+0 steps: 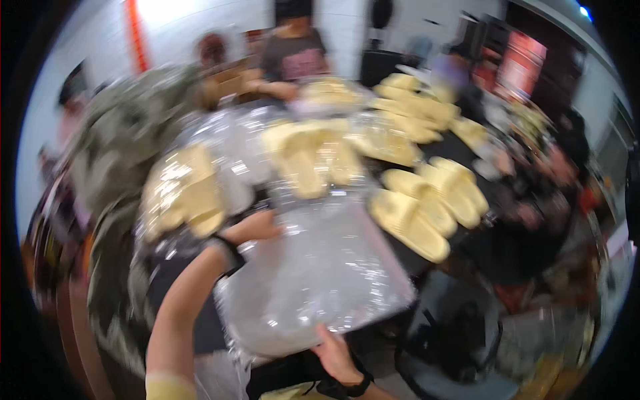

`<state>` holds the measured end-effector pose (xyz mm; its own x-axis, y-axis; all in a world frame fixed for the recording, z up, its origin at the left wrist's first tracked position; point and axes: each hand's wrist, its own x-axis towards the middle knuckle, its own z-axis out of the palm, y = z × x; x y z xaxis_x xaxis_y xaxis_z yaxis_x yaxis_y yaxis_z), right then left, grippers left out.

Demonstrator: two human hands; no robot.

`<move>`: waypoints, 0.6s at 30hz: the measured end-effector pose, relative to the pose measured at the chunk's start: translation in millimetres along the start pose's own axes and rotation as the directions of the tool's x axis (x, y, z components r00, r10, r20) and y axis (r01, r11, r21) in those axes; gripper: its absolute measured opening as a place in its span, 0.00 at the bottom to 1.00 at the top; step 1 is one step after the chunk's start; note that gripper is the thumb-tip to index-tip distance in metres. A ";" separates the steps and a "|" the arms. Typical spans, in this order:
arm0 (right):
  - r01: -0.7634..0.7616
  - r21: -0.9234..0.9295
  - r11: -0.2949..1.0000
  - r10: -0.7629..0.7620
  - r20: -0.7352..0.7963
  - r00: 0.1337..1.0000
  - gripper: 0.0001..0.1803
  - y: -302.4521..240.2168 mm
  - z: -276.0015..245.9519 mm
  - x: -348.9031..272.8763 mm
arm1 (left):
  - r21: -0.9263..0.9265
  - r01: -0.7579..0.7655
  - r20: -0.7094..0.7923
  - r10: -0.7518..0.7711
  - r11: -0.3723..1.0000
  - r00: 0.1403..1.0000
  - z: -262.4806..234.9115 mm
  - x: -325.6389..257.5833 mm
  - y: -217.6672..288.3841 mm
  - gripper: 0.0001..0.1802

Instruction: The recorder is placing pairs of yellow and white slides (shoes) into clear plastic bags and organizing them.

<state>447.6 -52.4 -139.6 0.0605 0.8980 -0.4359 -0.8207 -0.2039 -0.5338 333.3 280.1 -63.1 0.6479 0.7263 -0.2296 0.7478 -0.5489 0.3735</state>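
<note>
A stack of clear plastic bags (320, 280) lies flat in front of me, shiny and wrinkled along its edges. My left hand (257, 227) is closed at the stack's upper left edge; motion blur softens its fingers. At the lower edge, my right hand (335, 357) grips the bags, thumb on top and the other fingers hidden underneath. Just beyond the stack, a pair of pale yellow slippers (307, 160) sits in clear plastic. Another bagged yellow pair (187, 190) is beside my left forearm.
Loose yellow slippers (427, 207) lie on the dark table to the right, with more piled behind. A grey-green draped cloth (127, 127) stands at the left. A dark chair (453, 333) is at the lower right. Across the table is another person (293, 57).
</note>
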 end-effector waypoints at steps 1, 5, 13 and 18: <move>-0.014 -0.018 1.000 0.015 0.031 0.999 0.20 -5.7 -1.1 -1.6 | -0.011 -0.002 0.037 0.002 1.000 0.999 -5.3 -0.4 8.3 0.36; -0.037 -0.051 0.998 0.033 -0.084 0.996 0.17 -16.8 15.6 -29.9 | 0.020 0.062 0.030 -0.062 0.998 0.998 1.5 5.9 7.0 0.37; -0.060 -0.100 0.993 0.071 0.110 0.991 0.15 -28.3 -13.8 -22.0 | 0.041 0.221 -0.292 -0.200 0.974 0.935 40.8 -15.2 29.1 0.34; -0.149 -0.229 0.962 0.167 0.061 0.984 0.17 -39.5 -23.4 -39.5 | 0.057 0.074 -0.452 -0.040 0.996 0.891 24.1 -34.8 19.9 0.22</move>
<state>491.0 -88.9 -118.3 -0.1127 0.8735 -0.4737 -0.6681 -0.4195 -0.6146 329.1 234.0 -69.3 0.4818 0.8563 0.1861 0.8008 -0.5165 0.3033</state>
